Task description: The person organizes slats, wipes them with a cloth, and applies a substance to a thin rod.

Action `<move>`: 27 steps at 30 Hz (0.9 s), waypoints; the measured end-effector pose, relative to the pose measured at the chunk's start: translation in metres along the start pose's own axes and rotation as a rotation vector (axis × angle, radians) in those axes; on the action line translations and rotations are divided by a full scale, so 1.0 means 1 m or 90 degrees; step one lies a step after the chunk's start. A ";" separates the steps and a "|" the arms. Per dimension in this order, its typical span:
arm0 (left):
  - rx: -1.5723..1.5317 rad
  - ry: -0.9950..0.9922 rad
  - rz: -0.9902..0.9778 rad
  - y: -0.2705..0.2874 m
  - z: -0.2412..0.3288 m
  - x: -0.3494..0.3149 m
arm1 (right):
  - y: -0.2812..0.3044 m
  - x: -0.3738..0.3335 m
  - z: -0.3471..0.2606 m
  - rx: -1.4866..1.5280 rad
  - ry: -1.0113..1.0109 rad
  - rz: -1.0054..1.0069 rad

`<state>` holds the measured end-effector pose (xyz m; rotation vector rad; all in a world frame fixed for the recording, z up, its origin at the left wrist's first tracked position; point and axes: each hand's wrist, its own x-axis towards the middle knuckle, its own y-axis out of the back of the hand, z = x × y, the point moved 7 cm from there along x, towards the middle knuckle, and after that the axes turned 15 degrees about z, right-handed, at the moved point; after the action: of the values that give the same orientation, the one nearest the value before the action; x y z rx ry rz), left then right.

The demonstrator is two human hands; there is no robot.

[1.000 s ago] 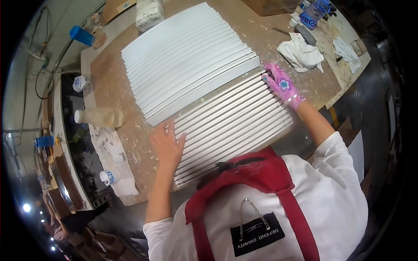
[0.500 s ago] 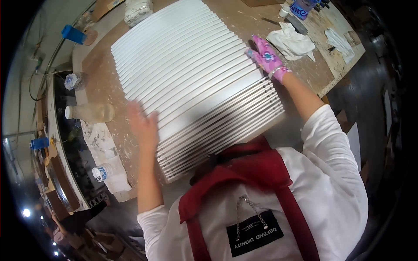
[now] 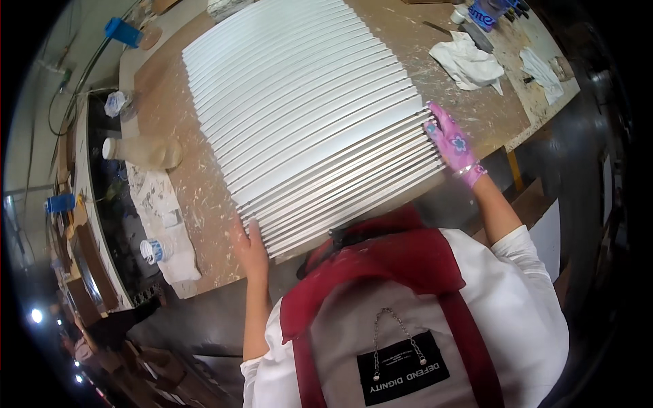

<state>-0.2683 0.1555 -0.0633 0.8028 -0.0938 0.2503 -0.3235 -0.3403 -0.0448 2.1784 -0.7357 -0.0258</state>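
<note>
A row of long white slats (image 3: pixel 299 88) lies side by side across the brown work surface. The far ones lie flat, overlapping like louvres, while the near ones stand on edge as a tight bundle of narrow strips (image 3: pixel 340 183). At the left ends of the near strips is my bare left hand (image 3: pixel 252 248), fingers stretched and thumb apart. My right hand (image 3: pixel 454 146), in a pink flowered glove, rests against their right ends with its fingers extended. Both hands press the strip ends from the sides, and neither visibly wraps round a slat.
Left of the slats lie a cloudy plastic bottle (image 3: pixel 146 153), a small white tub (image 3: pixel 153 251) and a stained paper sheet (image 3: pixel 160 217). A crumpled white cloth (image 3: pixel 468 61) and a blue-labelled bottle (image 3: pixel 484 13) are at the far right. The table's front edge runs close to my apron (image 3: pixel 374 265).
Both hands have come nearer to me along the sides of the slats, the left from the middle to the near strips' ends, the right from the flat slats to the near strips.
</note>
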 end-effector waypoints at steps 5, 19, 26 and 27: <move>-0.029 0.027 0.030 0.004 0.001 -0.006 | -0.001 0.001 -0.009 0.006 0.045 0.036; -0.056 0.046 0.041 -0.005 0.005 0.010 | -0.008 0.017 0.020 0.086 -0.184 0.067; 0.004 -0.066 0.004 0.003 0.000 -0.027 | 0.012 -0.024 -0.021 0.054 0.036 -0.029; 0.009 -0.062 0.006 0.001 0.001 -0.030 | 0.008 -0.031 -0.029 -0.050 0.146 0.003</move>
<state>-0.2974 0.1499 -0.0666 0.8291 -0.1873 0.2208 -0.3463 -0.3081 -0.0268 2.0626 -0.5979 0.1919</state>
